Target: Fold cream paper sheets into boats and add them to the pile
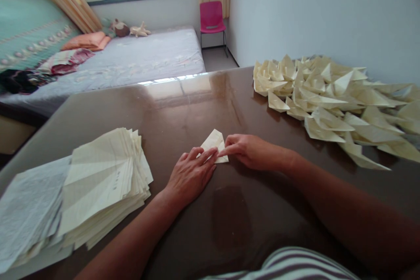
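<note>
A small cream sheet of folded paper (214,136) lies on the brown table in front of me, with slanted folded edges at its far end. My left hand (193,170) rests on it from the left, fingers stretched out and pressing it down. From the right, my right hand (248,151) has its fingers curled in, thumb and index finger closed at the paper's right edge. Part of the paper is hidden under my left fingers.
Loose cream sheets (98,183) lie stacked on the left, beside greyish printed sheets (33,205). Many folded paper boats (328,100) are heaped at the right, against the wall. Beyond the glossy table (164,118) stand a bed (157,52) and a pink chair (211,17).
</note>
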Motion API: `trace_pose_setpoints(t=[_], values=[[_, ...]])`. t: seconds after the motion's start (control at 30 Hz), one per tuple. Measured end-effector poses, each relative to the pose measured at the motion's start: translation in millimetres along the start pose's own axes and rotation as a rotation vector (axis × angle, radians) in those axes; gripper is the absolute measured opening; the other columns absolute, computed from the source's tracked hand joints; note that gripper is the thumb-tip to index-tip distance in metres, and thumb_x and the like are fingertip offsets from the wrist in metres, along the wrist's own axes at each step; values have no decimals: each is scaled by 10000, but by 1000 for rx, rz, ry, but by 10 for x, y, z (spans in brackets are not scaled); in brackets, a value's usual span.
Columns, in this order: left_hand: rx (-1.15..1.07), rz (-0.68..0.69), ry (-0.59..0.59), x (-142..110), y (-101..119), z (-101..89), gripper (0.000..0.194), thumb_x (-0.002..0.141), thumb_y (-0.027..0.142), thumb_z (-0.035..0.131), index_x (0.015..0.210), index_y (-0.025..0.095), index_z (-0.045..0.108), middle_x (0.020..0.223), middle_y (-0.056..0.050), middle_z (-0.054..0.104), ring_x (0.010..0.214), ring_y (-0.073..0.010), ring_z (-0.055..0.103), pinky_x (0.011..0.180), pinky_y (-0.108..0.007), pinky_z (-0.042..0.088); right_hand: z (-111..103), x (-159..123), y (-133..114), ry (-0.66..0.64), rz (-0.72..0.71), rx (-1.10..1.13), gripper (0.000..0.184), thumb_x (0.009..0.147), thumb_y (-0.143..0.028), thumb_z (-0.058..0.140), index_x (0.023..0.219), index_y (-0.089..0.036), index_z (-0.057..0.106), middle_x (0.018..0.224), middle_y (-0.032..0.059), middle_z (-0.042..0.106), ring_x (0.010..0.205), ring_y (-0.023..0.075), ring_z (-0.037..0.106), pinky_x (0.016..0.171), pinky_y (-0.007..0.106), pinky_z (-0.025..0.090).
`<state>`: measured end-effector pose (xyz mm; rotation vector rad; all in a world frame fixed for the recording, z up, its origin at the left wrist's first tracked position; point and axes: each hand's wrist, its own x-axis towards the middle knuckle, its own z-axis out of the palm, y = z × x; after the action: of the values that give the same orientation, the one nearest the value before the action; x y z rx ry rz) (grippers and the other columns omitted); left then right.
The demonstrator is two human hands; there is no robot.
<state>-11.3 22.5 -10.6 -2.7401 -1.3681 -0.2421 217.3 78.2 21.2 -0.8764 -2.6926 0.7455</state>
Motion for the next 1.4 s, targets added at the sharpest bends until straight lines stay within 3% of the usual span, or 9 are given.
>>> trace_pose_setpoints(t=[0.1, 0.23, 0.53, 0.93, 1.07, 1.13, 1.23, 1.3, 1.4], values=[[-1, -4, -1, -2, 6, -3, 358, 954, 335, 439, 1294, 284, 537, 1319, -19, 582, 1105, -242, 497, 791, -369, 445, -23, -64, -158, -107, 11, -226, 360, 900, -173, 501, 1191, -332, 641, 979, 43, 643, 883, 181, 590, 712, 268, 419], [12, -10, -5, -2, 17, -19, 355, 958, 337, 428, 1289, 277, 542, 1323, -23, 578, 1116, -239, 494, 807, -367, 446, -11, -104, -327, -134, 67, -391, 292, 889, -212, 567, 1153, -302, 656, 1008, 74, 655, 917, 226, 586, 673, 303, 400], [-10, -10, 10, -3, 11, -19, 356, 953, 332, 439, 1289, 278, 544, 1311, -15, 586, 1098, -240, 499, 793, -374, 453, -47, -108, -392, -135, 85, -414, 193, 870, -196, 596, 1026, -260, 688, 998, 70, 667, 927, 230, 575, 663, 318, 401], [-114, -5, 101, 3, 11, 42, 286, 943, 250, 453, 1172, 220, 622, 1225, -52, 617, 997, -211, 511, 878, -359, 486, 255, 33, -412, 14, 147, -531, 225, 899, -227, 545, 1110, -199, 616, 1059, 105, 645, 950, 244, 563, 694, 335, 444], [-181, -21, 123, -10, -6, 31, 256, 945, 243, 447, 1090, 207, 655, 1125, -46, 657, 926, -191, 539, 845, -329, 512, 287, 63, -379, -7, 118, -529, 183, 904, -187, 532, 1054, -199, 635, 1034, 85, 657, 905, 224, 567, 686, 324, 433], [-211, -67, 163, -5, -56, 24, 265, 948, 246, 442, 1116, 214, 645, 1129, -40, 658, 970, -192, 540, 876, -333, 508, 271, 67, -347, -9, 67, -525, 186, 914, -198, 525, 1063, -204, 635, 1049, 74, 662, 920, 219, 561, 708, 325, 424], [-215, -135, 234, 23, -174, 48, 346, 953, 232, 420, 1271, 206, 554, 1343, -58, 542, 1229, -227, 438, 1036, -400, 429, 241, 74, -268, 2, -31, -511, 212, 945, -233, 484, 1101, -220, 628, 1074, 61, 667, 962, 212, 544, 766, 334, 406], [-206, -130, 194, 43, -248, 82, 386, 958, 236, 400, 1328, 206, 506, 1462, -63, 417, 1358, -246, 316, 1097, -440, 366, 235, 82, -204, 20, -89, -492, 226, 961, -257, 457, 1103, -222, 629, 1099, 57, 663, 985, 205, 532, 797, 338, 395], [-209, -93, 71, 56, -307, 109, 395, 964, 271, 389, 1339, 227, 501, 1463, -51, 418, 1379, -250, 297, 1106, -450, 350, 257, 98, -133, 87, -118, -479, 234, 968, -261, 439, 1074, -211, 641, 1122, 64, 645, 1007, 205, 510, 824, 342, 389]])
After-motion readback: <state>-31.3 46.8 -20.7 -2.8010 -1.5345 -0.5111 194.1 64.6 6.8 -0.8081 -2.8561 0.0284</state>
